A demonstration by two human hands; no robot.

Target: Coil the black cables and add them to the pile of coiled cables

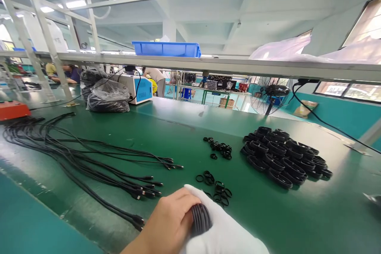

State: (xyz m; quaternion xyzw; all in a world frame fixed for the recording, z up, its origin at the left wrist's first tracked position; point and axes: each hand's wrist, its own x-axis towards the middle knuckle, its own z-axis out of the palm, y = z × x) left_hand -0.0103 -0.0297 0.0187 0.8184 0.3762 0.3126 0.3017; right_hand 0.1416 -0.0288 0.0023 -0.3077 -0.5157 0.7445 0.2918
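Near the bottom centre, a tight coil of black cable (pixel 201 219) is held between both of my hands. My bare left hand (pixel 171 220) has its fingers wrapped over the coil from the left. From the right, my white-gloved right hand (pixel 228 228) closes around the same coil; its fingertips are partly hidden. Just beyond the hands lie several small black rings (pixel 208 177), with a second cluster of rings (pixel 220 147) farther back. Loose black cables (pixel 98 166) stretch across the left, their plug ends pointing toward my hands. A pile of coiled black cables (pixel 276 158) sits to the right.
The green tabletop (pixel 178 127) carries an orange box (pixel 13 110) at far left. Clear bags of black items (pixel 108 95) stand beside a blue-and-white machine (pixel 139 87). A shelf (pixel 226 62) holding a blue bin (pixel 166 49) spans overhead. A fan (pixel 269 92) and people are beyond.
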